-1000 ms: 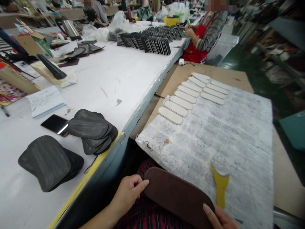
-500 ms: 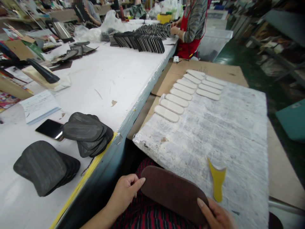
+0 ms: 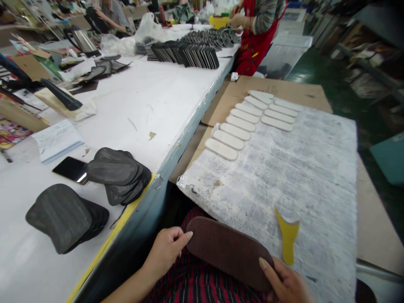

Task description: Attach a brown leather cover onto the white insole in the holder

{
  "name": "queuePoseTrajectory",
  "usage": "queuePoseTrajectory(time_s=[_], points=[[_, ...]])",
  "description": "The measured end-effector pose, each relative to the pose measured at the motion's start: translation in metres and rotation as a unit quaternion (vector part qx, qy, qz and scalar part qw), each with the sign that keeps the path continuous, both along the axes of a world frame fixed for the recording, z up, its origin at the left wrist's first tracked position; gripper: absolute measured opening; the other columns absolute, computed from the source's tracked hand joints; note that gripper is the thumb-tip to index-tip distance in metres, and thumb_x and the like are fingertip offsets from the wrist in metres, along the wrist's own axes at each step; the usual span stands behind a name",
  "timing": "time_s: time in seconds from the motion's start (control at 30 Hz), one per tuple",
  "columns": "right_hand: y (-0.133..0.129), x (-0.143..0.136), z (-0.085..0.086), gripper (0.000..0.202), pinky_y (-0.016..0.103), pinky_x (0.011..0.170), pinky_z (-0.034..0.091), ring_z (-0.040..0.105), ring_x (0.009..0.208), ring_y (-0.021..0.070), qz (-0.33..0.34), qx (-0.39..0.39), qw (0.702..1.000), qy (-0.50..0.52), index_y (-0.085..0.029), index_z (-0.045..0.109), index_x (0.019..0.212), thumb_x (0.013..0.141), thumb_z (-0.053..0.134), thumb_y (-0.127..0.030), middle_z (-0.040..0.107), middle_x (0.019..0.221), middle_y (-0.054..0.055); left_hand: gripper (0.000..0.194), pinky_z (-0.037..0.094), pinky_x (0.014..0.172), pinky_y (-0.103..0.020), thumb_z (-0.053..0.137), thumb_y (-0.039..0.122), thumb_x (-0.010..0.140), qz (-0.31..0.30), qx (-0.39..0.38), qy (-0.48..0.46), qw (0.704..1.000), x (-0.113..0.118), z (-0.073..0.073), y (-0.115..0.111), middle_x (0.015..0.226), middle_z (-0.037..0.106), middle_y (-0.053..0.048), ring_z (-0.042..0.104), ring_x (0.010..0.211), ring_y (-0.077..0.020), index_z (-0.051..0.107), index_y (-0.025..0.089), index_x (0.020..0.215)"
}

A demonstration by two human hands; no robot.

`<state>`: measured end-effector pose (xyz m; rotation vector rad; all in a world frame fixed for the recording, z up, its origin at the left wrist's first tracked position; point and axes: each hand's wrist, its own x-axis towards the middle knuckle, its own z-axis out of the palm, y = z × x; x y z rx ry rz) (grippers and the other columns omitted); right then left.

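A long dark-brown piece with rounded ends [image 3: 225,252], like a flat leather panel, lies across my lap between both hands. My left hand [image 3: 167,248] pinches its left end between thumb and bent fingers. At the other end my right hand [image 3: 284,277] grips it, thumb on top and fingers beneath, partly out of frame. A yellow fork-ended scraper [image 3: 288,237] lies on the whitish work board [image 3: 315,176] just beyond my right hand. Several pale oval pieces with stitched-looking rims [image 3: 235,131] are laid out in rows at the board's far left.
On the white table [image 3: 132,109] to the left sit two stacks of dark grey shaped pieces [image 3: 63,219], [image 3: 115,172] and a phone [image 3: 71,169]. A long row of black pieces [image 3: 186,54] stands farther back. A co-worker in a red apron [image 3: 257,40] works beyond the cardboard [image 3: 221,99].
The view has shifted slightly, and both hands keep their hold on the brown piece, which is almost still. The co-worker's hands have risen a little.
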<state>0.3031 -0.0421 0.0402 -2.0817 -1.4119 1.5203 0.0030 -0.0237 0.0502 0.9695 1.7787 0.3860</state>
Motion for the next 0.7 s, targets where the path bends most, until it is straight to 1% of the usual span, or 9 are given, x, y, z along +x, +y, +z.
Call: queuePoseTrajectory(time_s=[0.1, 0.27, 0.37, 0.47, 0.57, 0.7], points=[[0.0014, -0.0032, 0.0021, 0.044, 0.022, 0.046, 0.038, 0.05, 0.039, 0.0109, 0.002, 0.004, 1.0, 0.016, -0.019, 0.05, 0.067, 0.082, 0.037, -0.059, 0.047, 0.044, -0.005, 0.052, 0.027, 0.042, -0.022, 0.049, 0.066, 0.074, -0.007, 0.0, 0.01, 1.0, -0.0011, 0.0009, 0.0001, 0.044, 0.043, 0.002, 0.035, 0.039, -0.0093, 0.045, 0.017, 0.055], [0.0028, -0.0079, 0.0065, 0.045, 0.022, 0.046, 0.038, 0.052, 0.04, 0.0119, -0.005, 0.0, 1.0, 0.011, -0.019, 0.053, 0.068, 0.082, 0.037, -0.058, 0.047, 0.043, -0.005, 0.053, 0.026, 0.041, -0.022, 0.048, 0.067, 0.075, -0.03, -0.008, 0.023, 0.999, -0.0055, -0.002, -0.002, 0.044, 0.04, 0.003, 0.033, 0.039, -0.0091, 0.043, 0.018, 0.056], [0.0036, -0.0088, 0.0092, 0.045, 0.022, 0.046, 0.038, 0.051, 0.04, 0.0116, -0.004, 0.001, 1.0, 0.019, -0.019, 0.055, 0.07, 0.082, 0.038, -0.058, 0.047, 0.044, -0.005, 0.053, 0.026, 0.041, -0.022, 0.049, 0.067, 0.075, -0.027, -0.011, 0.024, 0.999, -0.0058, -0.003, -0.003, 0.044, 0.041, 0.003, 0.033, 0.039, -0.009, 0.044, 0.017, 0.057], [0.0045, -0.0083, 0.0105, 0.043, 0.022, 0.046, 0.039, 0.051, 0.039, 0.0108, -0.01, 0.005, 1.0, 0.023, -0.019, 0.052, 0.067, 0.081, 0.04, -0.057, 0.049, 0.047, -0.005, 0.052, 0.026, 0.042, -0.022, 0.05, 0.066, 0.074, -0.018, -0.014, 0.022, 0.999, -0.0039, -0.0013, -0.0018, 0.044, 0.042, 0.003, 0.034, 0.039, -0.009, 0.045, 0.017, 0.057], [0.0041, -0.0059, 0.0074, 0.043, 0.022, 0.046, 0.038, 0.05, 0.039, 0.0106, -0.005, 0.004, 1.0, 0.021, -0.019, 0.048, 0.064, 0.081, 0.04, -0.058, 0.048, 0.045, -0.005, 0.05, 0.027, 0.042, -0.022, 0.05, 0.064, 0.074, -0.015, -0.015, 0.023, 1.0, -0.0018, 0.0015, 0.0001, 0.045, 0.044, 0.002, 0.035, 0.039, -0.0092, 0.045, 0.017, 0.057], [0.0026, -0.002, 0.001, 0.046, 0.023, 0.045, 0.036, 0.05, 0.039, 0.0119, 0.003, -0.016, 1.0, 0.01, -0.019, 0.055, 0.069, 0.081, 0.038, -0.06, 0.045, 0.04, -0.005, 0.047, 0.028, 0.042, -0.022, 0.051, 0.061, 0.074, -0.009, -0.01, 0.01, 1.0, -0.0006, 0.0031, 0.001, 0.044, 0.045, 0.002, 0.037, 0.039, -0.0092, 0.046, 0.017, 0.057]])
